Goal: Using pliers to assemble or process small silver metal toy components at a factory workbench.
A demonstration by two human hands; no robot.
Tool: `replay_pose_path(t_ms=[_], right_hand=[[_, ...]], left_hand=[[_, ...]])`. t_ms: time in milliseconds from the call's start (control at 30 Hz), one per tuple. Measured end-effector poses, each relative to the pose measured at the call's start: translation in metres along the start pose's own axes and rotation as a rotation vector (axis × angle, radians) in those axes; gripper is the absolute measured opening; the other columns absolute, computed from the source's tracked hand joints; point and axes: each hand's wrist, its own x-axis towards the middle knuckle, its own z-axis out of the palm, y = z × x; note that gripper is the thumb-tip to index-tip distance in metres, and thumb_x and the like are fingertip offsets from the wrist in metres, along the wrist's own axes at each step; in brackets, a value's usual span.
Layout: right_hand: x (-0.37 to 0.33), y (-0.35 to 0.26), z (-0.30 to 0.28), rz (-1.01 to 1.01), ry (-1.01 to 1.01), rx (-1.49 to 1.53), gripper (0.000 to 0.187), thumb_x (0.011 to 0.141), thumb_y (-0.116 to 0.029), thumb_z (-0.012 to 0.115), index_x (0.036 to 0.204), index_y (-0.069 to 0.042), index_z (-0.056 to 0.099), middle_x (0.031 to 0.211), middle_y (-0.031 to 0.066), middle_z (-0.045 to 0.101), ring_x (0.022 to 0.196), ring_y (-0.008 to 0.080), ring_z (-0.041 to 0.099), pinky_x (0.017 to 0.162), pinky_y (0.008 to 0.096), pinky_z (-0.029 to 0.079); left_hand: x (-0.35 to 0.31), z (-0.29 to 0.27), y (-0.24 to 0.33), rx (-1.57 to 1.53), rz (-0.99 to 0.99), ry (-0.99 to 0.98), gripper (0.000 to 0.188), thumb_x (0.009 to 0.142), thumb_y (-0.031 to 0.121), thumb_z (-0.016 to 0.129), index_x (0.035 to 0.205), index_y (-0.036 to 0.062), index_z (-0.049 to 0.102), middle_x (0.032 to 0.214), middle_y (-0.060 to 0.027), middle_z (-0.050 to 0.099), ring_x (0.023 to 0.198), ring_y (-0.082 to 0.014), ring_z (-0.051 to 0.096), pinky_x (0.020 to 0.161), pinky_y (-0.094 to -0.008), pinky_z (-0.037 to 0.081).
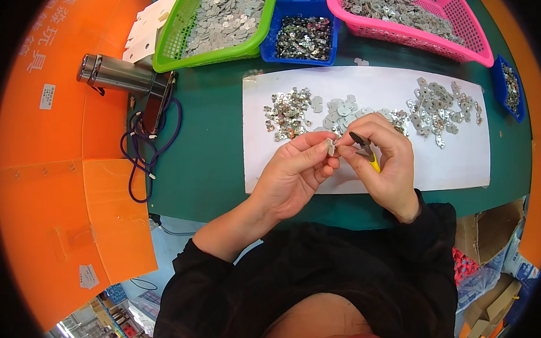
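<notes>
Above the white sheet [271,175], my two hands meet at the fingertips. A small grey metal plate [331,147] is pinched between the thumb and fingers of my left hand [291,171]. My right hand [386,162] is closed round a yellow-handled tool with a dark head, which looks like small pliers [361,141]. Its thumb and index finger reach to the plate, and whether they pinch another tiny part I cannot tell. Just beyond my hands lie a pile of flat grey plates [343,111] and a heap of shiny bent metal clips [289,112].
Another pile of metal parts [438,106] lies at the sheet's right. Along the back stand a green basket [219,59], a blue bin [299,62] and a pink basket [409,45], all holding metal parts. A steel flask [115,73] and purple cord [179,121] lie left; a small blue bin [499,89] stands right.
</notes>
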Motion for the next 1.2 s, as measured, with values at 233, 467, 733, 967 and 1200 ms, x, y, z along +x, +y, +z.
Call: replay_pose_path(t_ms=[233, 467, 733, 967, 1200], right_hand=[[-0.001, 0.002, -0.003, 0.03, 0.017, 0.058, 0.013, 0.077, 0.002, 0.07, 0.089, -0.001, 0.064, 0.086, 0.0075, 0.061, 0.082, 0.0174, 0.056, 0.072, 0.0269, 0.043], [-0.002, -0.001, 0.002, -0.105, 0.111, -0.11, 0.023, 0.07, -0.003, 0.078, 0.089, -0.003, 0.065, 0.09, 0.0073, 0.061, 0.084, 0.0193, 0.055, 0.073, 0.0279, 0.043], [0.004, -0.012, -0.022, -0.361, 0.084, -0.648, 0.04, 0.054, -0.005, 0.074, 0.093, -0.009, 0.07, 0.086, 0.0062, 0.058, 0.081, 0.0261, 0.055, 0.073, 0.037, 0.043], [-0.003, -0.016, -0.026, -0.475, 0.097, -0.95, 0.047, 0.06, -0.025, 0.075, 0.106, -0.016, 0.072, 0.087, 0.001, 0.056, 0.08, 0.0217, 0.054, 0.073, 0.0372, 0.04], [-0.003, -0.027, -0.026, -0.421, 0.066, -0.941, 0.056, 0.048, -0.007, 0.077, 0.104, -0.015, 0.073, 0.084, 0.0016, 0.057, 0.077, 0.0224, 0.054, 0.07, 0.0367, 0.042]], left_hand=[[-0.003, 0.006, 0.001, 0.431, 0.377, 0.012, 0.017, 0.094, 0.004, 0.061, 0.11, -0.0025, 0.061, 0.101, -0.0124, 0.068, 0.086, -0.0178, 0.067, 0.077, -0.0266, 0.055], [0.001, 0.011, 0.004, 1.153, 1.074, -0.094, 0.019, 0.082, -0.01, 0.069, 0.1, -0.003, 0.068, 0.095, -0.0144, 0.071, 0.084, -0.0221, 0.07, 0.072, -0.0294, 0.056], [0.002, -0.003, 0.012, 1.236, 1.283, -0.189, 0.023, 0.08, -0.013, 0.068, 0.1, -0.0033, 0.064, 0.095, -0.0173, 0.071, 0.085, -0.0269, 0.07, 0.074, -0.0334, 0.056], [-0.003, -0.006, 0.013, 1.315, 1.302, -0.225, 0.023, 0.083, -0.014, 0.065, 0.102, -0.0024, 0.061, 0.095, -0.0196, 0.07, 0.085, -0.0294, 0.069, 0.075, -0.0355, 0.056], [0.001, -0.011, 0.01, 1.291, 1.337, -0.202, 0.021, 0.083, -0.013, 0.065, 0.101, -0.0022, 0.061, 0.094, -0.0194, 0.07, 0.087, -0.0304, 0.07, 0.075, -0.0358, 0.056]])
